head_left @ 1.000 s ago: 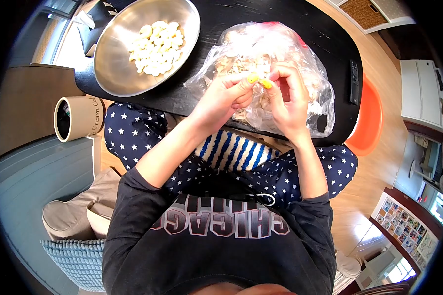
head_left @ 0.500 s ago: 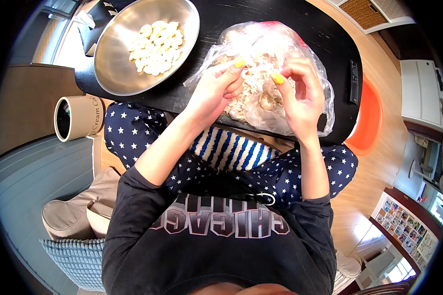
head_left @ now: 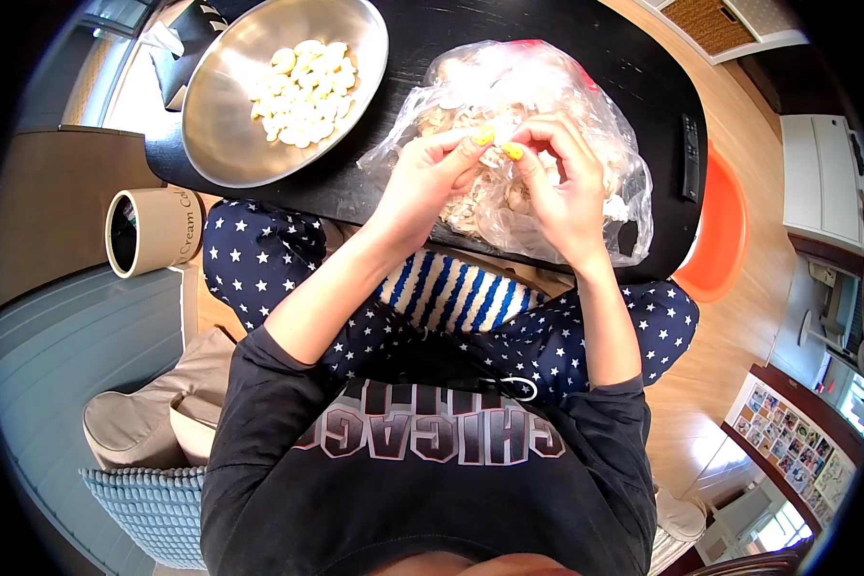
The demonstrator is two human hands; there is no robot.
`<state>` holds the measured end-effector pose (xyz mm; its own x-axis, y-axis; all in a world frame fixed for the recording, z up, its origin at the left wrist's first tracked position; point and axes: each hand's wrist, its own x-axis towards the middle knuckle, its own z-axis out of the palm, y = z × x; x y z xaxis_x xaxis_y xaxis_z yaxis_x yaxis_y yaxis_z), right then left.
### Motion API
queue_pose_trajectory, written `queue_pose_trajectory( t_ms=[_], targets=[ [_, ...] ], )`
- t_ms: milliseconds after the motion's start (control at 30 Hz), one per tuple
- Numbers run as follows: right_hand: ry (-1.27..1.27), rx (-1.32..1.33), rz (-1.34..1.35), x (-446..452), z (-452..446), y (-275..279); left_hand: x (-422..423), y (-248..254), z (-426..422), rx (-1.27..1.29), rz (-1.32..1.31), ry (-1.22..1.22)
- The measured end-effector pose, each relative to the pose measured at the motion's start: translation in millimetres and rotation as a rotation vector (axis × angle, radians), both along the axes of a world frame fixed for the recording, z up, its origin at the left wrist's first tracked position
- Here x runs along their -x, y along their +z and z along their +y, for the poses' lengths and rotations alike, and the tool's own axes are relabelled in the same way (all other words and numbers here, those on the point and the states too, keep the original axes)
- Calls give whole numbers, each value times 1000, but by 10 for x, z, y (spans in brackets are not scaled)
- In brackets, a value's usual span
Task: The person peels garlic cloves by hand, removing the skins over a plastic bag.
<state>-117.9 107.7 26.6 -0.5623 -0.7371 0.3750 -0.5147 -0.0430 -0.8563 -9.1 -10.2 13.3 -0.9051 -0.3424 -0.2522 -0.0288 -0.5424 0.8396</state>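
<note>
Two yellow-painted thumbnails (head_left: 485, 138) nearly meeting, with left hand (head_left: 430, 180) and right hand (head_left: 559, 187) both set in narrow pinches, remaining fingers curled; impossible to tell, given the glare and small scale, what, if anything, between the tips. Directly beneath the fingers, a loose, crumpled, see-through plastic bag (head_left: 509, 72) with a red patch at its far edge, spread wide past the right hand; inside, just bodyward of the fingertips, a heap of pale, papery, flaky pieces (head_left: 466, 213), partly hidden by the hands. Left of the fingers and farther forward, well apart, a wide, round, shiny metal bowl (head_left: 216, 115) holding a mound of cream-white, smooth, clove-like pieces (head_left: 307, 91), plenty of inner wall showing around them. Between bowl rim and bag, a slanting strip of black tabletop (head_left: 405, 62): room for moving at the left, bounded by metal curve on one flank and thin plastic frill on the other. Bodyward of the fingers, close under the wrists, the near table edge, then blue-and-white striped fabric (head_left: 461, 293) below. Right of the fingers, past the bag, more black surface as side room, then a slim black remote control (head_left: 689, 158) lying lengthwise beside the right edge; beyond that edge, lower down, a bright orange rounded object (head_left: 725, 230), partly hidden by the table.
</note>
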Motion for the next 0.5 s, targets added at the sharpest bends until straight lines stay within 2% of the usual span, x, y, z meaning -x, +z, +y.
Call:
queue_pose_trajectory(
  t_ms=[100,167,200,267,333,400,500],
  targets=[
    [42,34,-123,-12,-16,-69,1,-23,6,-63,31,-7],
    [8,135,-476,-71,-48,-62,1,8,7,-36,20,-17],
    [9,135,-477,-65,-50,-66,-3,19,4,-9,9,-27],
    [-13,309,-848,0,-40,-81,-2,-10,-46,79,-11,-38],
    [-42,249,-746,139,-11,-88,0,-17,-59,166,-28,-49],
    [-136,4,-481,152,11,-61,14,-5,-48,167,-48,-62],
    [-88,-232,-242,192,42,-114,17,28,-28,204,-94,-59]
  ],
)
